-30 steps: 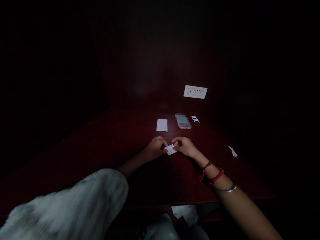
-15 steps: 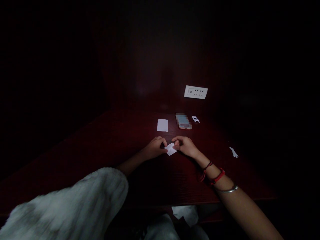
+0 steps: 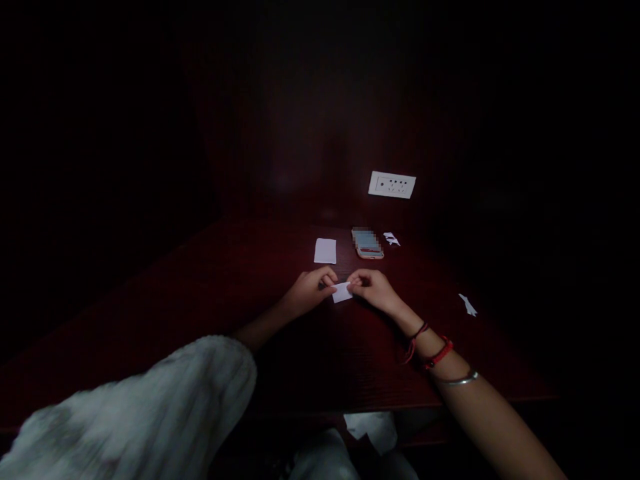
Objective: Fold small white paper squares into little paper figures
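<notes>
Two hands pinching white paper, upper corners covered, phone screen pixelated

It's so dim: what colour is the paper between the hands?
The paper is white, seen best in the head view.

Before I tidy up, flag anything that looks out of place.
Mildly odd: a narrow, irregular white scrap lies alone on the right of the table, apart from the small paper held between the left hand and right hand. Nothing looks spilled, though darkness hides much.
</notes>
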Motion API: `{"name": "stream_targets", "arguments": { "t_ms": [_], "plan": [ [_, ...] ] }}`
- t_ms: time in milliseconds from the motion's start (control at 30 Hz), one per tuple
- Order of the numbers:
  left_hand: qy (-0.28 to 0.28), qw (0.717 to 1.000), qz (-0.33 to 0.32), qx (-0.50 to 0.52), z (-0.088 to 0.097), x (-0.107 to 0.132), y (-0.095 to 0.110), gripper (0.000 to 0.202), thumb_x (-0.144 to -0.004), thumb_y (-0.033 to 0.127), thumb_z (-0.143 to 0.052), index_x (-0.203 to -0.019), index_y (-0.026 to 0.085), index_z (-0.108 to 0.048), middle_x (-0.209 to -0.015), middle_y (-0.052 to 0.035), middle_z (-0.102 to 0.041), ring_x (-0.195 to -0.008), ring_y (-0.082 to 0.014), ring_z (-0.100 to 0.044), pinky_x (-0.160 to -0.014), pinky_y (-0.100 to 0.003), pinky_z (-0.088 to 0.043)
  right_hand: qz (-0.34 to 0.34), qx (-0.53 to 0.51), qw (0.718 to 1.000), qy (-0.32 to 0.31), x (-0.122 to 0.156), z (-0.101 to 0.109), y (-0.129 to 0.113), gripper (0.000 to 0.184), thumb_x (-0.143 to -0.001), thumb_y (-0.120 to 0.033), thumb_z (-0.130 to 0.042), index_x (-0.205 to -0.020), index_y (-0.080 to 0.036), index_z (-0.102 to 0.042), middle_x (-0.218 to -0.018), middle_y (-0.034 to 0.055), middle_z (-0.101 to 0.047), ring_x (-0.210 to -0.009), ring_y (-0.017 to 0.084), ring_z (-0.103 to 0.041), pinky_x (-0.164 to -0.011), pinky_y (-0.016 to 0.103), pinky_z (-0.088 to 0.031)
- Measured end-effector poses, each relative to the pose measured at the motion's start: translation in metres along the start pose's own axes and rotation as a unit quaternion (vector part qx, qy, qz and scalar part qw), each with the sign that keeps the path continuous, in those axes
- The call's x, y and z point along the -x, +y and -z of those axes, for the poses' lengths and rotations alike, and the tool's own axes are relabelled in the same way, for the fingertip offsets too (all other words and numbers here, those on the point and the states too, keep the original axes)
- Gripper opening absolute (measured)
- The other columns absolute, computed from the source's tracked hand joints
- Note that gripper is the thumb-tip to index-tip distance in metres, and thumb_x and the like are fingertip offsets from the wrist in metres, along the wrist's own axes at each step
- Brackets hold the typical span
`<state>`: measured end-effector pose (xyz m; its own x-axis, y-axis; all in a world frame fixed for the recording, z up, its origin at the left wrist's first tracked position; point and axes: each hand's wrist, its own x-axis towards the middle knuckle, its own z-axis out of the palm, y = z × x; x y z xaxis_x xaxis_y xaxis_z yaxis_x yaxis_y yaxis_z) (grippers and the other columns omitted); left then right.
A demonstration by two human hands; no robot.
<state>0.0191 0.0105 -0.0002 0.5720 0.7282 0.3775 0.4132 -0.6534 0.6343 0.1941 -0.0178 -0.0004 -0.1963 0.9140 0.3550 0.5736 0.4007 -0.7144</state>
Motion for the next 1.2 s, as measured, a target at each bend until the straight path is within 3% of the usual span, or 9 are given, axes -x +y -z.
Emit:
{"name": "stream_targets", "arguments": {
  "t_ms": [133,233,500,700,1033,1200],
  "plan": [
    [0.014,0.999,-0.004,-0.04,0.005,0.0,0.007,0.014,-0.067,0.018,-0.049,-0.08,0.019,-0.047,-0.069,0.004,-0.059,-0.063,-0.0087,-0.052,-0.06,-0.019,-0.037,0.089,0.069,0.994,0.002,0.001,0.008,-0.01,0.013,-0.066,-0.017,-0.051,-0.075,-0.015,-0.059,-0.071,0.0009,-0.054,-0.063,0.008,-0.046,-0.06,0.02,-0.036],
    [0.019,0.999,0.0,-0.051,0.006,0.0,0.01,0.015,-0.067,0.018,-0.048,-0.082,0.019,-0.047,-0.067,0.0048,-0.059,-0.062,-0.0088,-0.053,-0.06,-0.019,-0.037,0.116,0.084,0.99,-0.017,0.002,0.011,-0.014,0.017,-0.065,-0.02,-0.055,-0.081,-0.017,-0.06,-0.076,0.002,-0.054,-0.067,0.009,-0.047,-0.062,0.021,-0.036],
    [-0.008,0.999,-0.011,-0.037,0.003,0.0,0.008,0.014,-0.069,0.018,-0.043,-0.083,0.02,-0.048,-0.071,0.0043,-0.058,-0.064,-0.0086,-0.052,-0.059,-0.018,-0.037,0.034,0.072,0.997,0.021,0.001,0.006,-0.007,0.019,-0.067,-0.028,-0.053,-0.079,-0.015,-0.06,-0.063,-0.0002,-0.056,-0.056,0.008,-0.045,-0.054,0.019,-0.033],
    [-0.051,0.998,0.02,-0.036,0.004,0.002,0.008,0.016,-0.07,0.015,-0.038,-0.08,0.019,-0.05,-0.071,0.0032,-0.057,-0.064,-0.009,-0.052,-0.058,-0.019,-0.037,0.009,0.049,0.998,-0.024,0.001,0.002,-0.004,0.019,-0.066,-0.024,-0.051,-0.082,-0.015,-0.059,-0.067,-0.0004,-0.057,-0.056,0.007,-0.045,-0.052,0.017,-0.033],
    [-0.031,0.988,-0.087,-0.124,0.004,-0.001,0.002,0.015,-0.068,0.019,-0.046,-0.083,0.019,-0.05,-0.082,-0.0001,-0.052,-0.079,-0.0132,-0.046,-0.072,-0.024,-0.034,0.022,0.057,0.998,-0.005,0.0,0.005,-0.006,0.017,-0.066,-0.022,-0.051,-0.081,-0.016,-0.058,-0.066,-0.0009,-0.057,-0.057,0.007,-0.047,-0.054,0.018,-0.034],
    [-0.031,0.986,-0.099,-0.128,0.004,-0.001,0.002,0.016,-0.068,0.018,-0.048,-0.084,0.019,-0.048,-0.085,-0.0006,-0.048,-0.081,-0.0134,-0.044,-0.074,-0.024,-0.033,0.013,0.044,0.999,-0.003,0.0,0.004,-0.007,0.016,-0.065,-0.022,-0.052,-0.08,-0.016,-0.058,-0.068,0.0001,-0.059,-0.059,0.008,-0.049,-0.055,0.018,-0.036]
  ]
}}
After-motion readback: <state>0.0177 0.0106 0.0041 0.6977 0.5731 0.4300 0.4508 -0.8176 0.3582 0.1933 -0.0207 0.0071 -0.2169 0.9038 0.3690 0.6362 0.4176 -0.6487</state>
